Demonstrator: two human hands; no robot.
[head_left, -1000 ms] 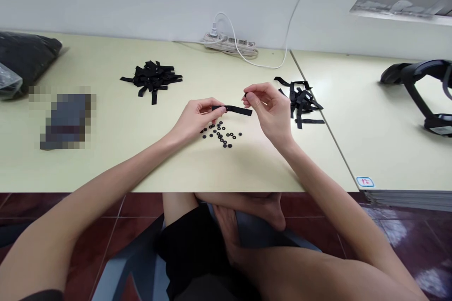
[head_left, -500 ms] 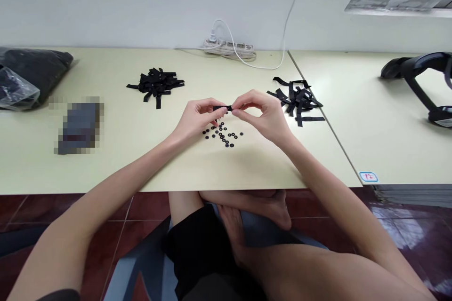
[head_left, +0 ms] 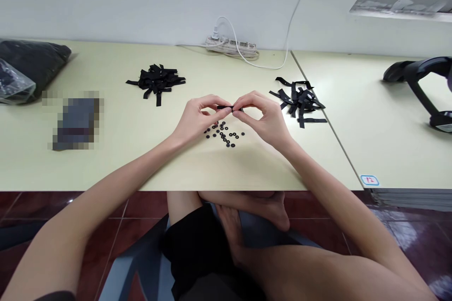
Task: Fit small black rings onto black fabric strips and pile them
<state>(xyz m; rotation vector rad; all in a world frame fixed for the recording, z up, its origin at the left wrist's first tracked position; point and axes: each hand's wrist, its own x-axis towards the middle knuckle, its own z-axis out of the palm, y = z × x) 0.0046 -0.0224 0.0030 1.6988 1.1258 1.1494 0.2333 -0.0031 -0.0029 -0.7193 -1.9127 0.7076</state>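
My left hand [head_left: 198,116] and my right hand [head_left: 262,115] meet over the middle of the pale table [head_left: 141,150]. Both pinch a short black strap [head_left: 226,107] between thumb and fingertips, so only a small piece of it shows between them. Just below the hands lie several small black rings [head_left: 223,134] scattered on the table. A pile of black straps [head_left: 157,81] sits to the far left of the hands. Another looser pile of straps [head_left: 299,99] lies to the right, near the table's seam.
A white power strip [head_left: 231,45] with a cable lies against the back wall. A black plastic bag [head_left: 28,68] sits at the far left, with a blurred dark object [head_left: 76,122] in front of it. A black stand [head_left: 423,89] is on the neighbouring table.
My right hand has come in to the left and closed on the strap's free end. The strap, stretched out a second ago, is now mostly hidden between both hands' fingertips.
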